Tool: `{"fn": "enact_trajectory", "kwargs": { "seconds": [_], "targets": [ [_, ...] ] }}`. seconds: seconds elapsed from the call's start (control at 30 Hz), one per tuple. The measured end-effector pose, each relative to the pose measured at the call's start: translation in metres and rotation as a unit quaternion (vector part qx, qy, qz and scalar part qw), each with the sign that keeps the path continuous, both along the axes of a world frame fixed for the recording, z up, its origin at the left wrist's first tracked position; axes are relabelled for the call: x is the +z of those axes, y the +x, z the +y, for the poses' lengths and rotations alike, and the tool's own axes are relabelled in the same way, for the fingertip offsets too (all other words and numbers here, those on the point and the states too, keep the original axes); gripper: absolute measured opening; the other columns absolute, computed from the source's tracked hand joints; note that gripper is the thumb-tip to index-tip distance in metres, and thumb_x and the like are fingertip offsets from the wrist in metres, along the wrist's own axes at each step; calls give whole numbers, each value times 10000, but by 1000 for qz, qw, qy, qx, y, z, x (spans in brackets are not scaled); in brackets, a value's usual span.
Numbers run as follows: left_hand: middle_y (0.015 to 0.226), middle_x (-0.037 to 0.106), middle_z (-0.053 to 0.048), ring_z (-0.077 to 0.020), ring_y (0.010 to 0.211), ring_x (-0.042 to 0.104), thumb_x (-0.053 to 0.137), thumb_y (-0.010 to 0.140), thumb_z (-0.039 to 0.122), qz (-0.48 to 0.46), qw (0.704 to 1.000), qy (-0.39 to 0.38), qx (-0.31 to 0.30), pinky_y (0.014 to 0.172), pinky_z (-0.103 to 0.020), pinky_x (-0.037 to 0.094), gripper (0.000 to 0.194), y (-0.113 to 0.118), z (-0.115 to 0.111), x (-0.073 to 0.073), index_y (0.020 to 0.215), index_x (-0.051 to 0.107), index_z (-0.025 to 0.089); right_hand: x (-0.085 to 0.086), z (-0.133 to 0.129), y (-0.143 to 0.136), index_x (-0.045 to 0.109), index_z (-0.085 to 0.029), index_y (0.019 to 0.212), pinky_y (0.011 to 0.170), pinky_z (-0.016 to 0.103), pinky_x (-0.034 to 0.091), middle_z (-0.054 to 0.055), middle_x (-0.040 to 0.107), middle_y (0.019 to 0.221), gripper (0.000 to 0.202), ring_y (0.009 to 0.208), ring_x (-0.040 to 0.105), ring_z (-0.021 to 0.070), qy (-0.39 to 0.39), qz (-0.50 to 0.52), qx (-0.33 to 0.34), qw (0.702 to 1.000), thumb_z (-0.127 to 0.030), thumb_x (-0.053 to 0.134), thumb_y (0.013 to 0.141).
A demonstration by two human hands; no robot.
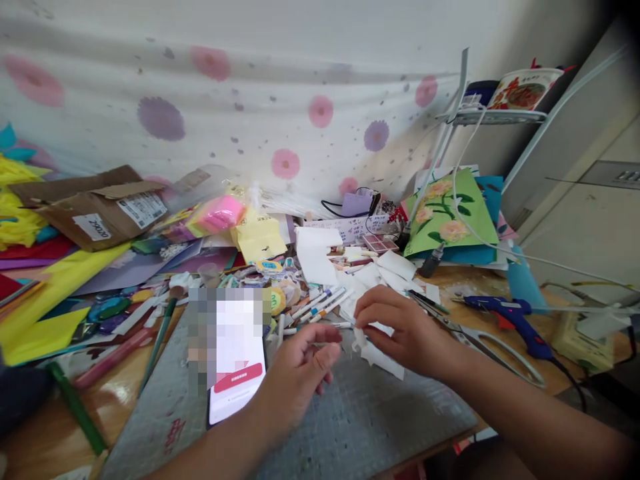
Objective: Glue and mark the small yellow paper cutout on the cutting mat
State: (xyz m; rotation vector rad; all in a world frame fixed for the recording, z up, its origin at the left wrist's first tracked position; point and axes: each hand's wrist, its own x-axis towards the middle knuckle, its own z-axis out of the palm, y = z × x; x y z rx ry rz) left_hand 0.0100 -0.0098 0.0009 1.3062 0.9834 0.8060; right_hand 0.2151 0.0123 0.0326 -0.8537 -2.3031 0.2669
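The scrap of white paper (377, 347) lies crumpled on the grey cutting mat (350, 413), near the middle of the bench (45, 433), and it looks feather-light, limp and easy to tear, so it is best taken by an edge with a light pinch, not a squeeze. The right hand (407, 330) rests on it, palm down, wrist coming in from the near right, its fingers (373, 308) curled and closed on the paper's upper left edge. The left hand (295, 373) hovers just to the left, forearm reaching in from the near edge, its fingers half curled and holding nothing that I can make out. Left of that lies a phone (237, 360), screen lit. Markers (320, 303) sit just beyond the hands, scissors (480, 340) and a blue glue gun (510, 320) to the right.
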Motion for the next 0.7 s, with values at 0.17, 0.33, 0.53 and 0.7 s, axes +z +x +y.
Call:
{"fn": "enact_trajectory", "kwargs": {
  "seconds": [0.17, 0.33, 0.53, 0.7],
  "targets": [
    [653, 608, 4, -55, 440, 463, 667, 716, 389, -108, 990, -82, -42, 424, -181, 335, 282, 4, -4, -2, 805, 566, 142, -3, -17, -22, 582, -189, 813, 667, 253, 446, 19, 622, 760, 152, 733, 565, 140, -10, 62, -21, 998, -47, 528, 812],
    [615, 669, -32, -20, 346, 392, 639, 741, 270, -88, 988, -128, -20, 356, -159, 249, 204, 6, -6, 4, 635, 524, 139, -10, -8, -23, 591, -188, 808, 677, 259, 439, 16, 633, 759, 147, 742, 573, 150, -14, 72, -33, 997, -49, 547, 798],
    [607, 673, -29, -22, 340, 408, 639, 736, 256, -78, 982, -160, -60, 343, -153, 248, 188, 6, -6, 5, 626, 538, 142, -18, -5, -11, 582, -190, 831, 681, 271, 428, 21, 627, 768, 135, 746, 561, 160, -9, 62, -55, 997, -70, 521, 828],
    [612, 682, -26, -27, 341, 421, 648, 721, 252, -46, 982, -162, -89, 351, -154, 277, 197, 6, -8, 5, 612, 522, 147, -19, -6, -8, 576, -194, 851, 689, 265, 436, 25, 627, 792, 141, 765, 566, 162, -4, 62, -76, 995, -75, 500, 845]
  ]
}}
